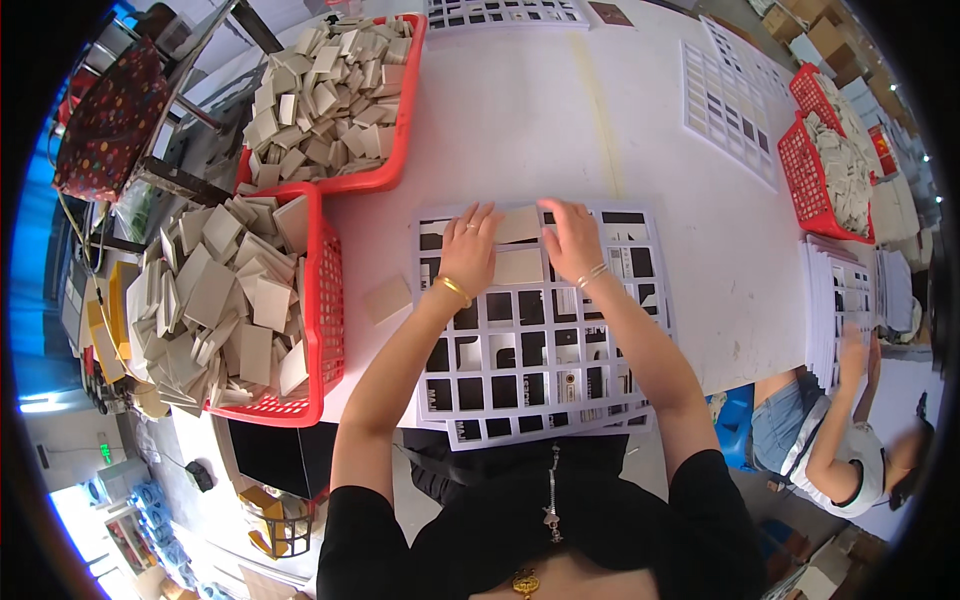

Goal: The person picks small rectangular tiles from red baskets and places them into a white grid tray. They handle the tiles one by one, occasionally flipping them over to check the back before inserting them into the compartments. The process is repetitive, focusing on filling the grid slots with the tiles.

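A white grid frame (508, 303) with rows of square openings lies on the table in front of me, over black and white printed sheets. Near its far edge, a beige card (518, 224) sits between my hands, with a dark strip of opening showing below it. My left hand (469, 246) has bent fingers at the card's left edge. At its right edge, the fingers of my right hand (573, 240) are closed; their tips are partly hidden. A second beige card (520, 267) covers the opening just nearer to me. One loose card (387, 300) lies left of the frame.
Two red baskets (332, 310) heaped with beige cards stand at the left. More grid frames (722, 110) lie at the far right, beside smaller red baskets (806, 178). A stack of frames (822, 300) is at the right edge, where another person (825, 440) works.
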A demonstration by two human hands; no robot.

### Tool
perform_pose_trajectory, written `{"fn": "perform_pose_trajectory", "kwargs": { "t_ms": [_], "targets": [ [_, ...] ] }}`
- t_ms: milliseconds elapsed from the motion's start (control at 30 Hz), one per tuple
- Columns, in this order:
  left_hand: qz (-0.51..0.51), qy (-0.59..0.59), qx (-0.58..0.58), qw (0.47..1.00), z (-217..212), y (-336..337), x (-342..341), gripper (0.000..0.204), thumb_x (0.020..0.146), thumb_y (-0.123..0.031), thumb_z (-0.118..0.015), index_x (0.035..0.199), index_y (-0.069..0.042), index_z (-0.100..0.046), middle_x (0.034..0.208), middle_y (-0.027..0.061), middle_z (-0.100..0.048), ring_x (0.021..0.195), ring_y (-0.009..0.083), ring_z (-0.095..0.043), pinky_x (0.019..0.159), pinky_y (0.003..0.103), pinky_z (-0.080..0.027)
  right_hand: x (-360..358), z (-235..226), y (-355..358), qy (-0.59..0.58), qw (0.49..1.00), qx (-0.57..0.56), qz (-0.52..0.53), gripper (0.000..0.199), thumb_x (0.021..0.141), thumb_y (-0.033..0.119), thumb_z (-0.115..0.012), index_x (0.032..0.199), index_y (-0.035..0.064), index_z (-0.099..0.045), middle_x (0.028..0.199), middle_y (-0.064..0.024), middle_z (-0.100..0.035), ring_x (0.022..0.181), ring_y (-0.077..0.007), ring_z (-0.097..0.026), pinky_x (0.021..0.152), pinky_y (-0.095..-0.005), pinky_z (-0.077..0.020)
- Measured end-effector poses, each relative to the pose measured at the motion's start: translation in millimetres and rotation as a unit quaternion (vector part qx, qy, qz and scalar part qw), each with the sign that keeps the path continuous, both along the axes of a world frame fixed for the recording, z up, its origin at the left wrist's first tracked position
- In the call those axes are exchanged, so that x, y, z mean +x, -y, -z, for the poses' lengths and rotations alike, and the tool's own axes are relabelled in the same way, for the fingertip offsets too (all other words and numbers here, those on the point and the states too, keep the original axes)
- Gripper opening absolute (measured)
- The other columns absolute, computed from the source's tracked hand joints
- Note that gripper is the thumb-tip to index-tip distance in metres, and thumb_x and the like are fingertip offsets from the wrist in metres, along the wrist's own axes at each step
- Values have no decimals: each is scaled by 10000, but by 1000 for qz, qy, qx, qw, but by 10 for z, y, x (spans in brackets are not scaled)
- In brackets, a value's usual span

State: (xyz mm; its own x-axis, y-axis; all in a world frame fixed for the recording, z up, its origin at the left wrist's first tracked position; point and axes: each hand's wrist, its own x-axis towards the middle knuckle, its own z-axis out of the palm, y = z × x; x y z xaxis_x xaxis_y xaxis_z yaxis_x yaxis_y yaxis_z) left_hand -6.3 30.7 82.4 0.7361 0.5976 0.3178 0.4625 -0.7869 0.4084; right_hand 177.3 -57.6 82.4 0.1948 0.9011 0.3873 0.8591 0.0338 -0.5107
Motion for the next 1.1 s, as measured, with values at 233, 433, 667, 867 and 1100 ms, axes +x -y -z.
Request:
{"fn": "perform_pose_trajectory", "kwargs": {
  "t_ms": [233, 433, 667, 867, 1100],
  "targets": [
    [-3, -199, -41, 979, -107, -112, 106, 571, 802, -13, -514, 1344, -167, -419, 1046, 95, -646, 1341, 275, -354, 1100, 583, -152, 120, -77, 86, 92, 985, -134, -56, 477, 728, -34, -585, 1176, 115, -523, 1091, -53, -623, 1080, -234, -531, 923, -425, -342],
    [61, -119, 103, 986, 126, -114, -19, 482, 773, -4, -535, 1228, -161, -560, 1154, 45, -612, 1353, 247, -343, 1114, 578, -125, -41, -6, 144, 185, 976, -72, -83, 343, 749, 33, -617, 1080, 117, -592, 1078, -34, -620, 1086, -233, -529, 924, -424, -344],
    [-39, 55, 60, 996, -409, -496, -43, 308, 735, 37, -536, 989, -115, -622, 1107, 61, -603, 1094, 281, -532, 983, 477, -367, -66, -126, 313, 82, 986, -78, -119, 56, 731, 157, -687, 768, 171, -648, 961, 36, -608, 981, -198, -543, 861, -423, -364],
    [-237, 183, 43, 953, -518, -1828, -169, 323, 753, -72, -611, 1070, -105, -555, 1145, 169, -539, 1014, 375, -542, 838, 499, -457, -121, -84, 309, 111, 983, -63, -134, 75, 724, 161, -704, 780, 178, -657, 926, 49, -597, 961, -172, -545, 869, -414, -356],
    [-231, -275, -61, 931, -367, -2452, -340, 598, 754, -344, -667, 1301, -225, -458, 1339, 153, -463, 1250, 366, -442, 1013, 504, -375, -185, -41, 377, 127, 977, -122, -121, 82, 736, 154, -696, 809, 191, -685, 949, 58, -600, 1006, -168, -537, 889, -420, -364]
  ]
}}
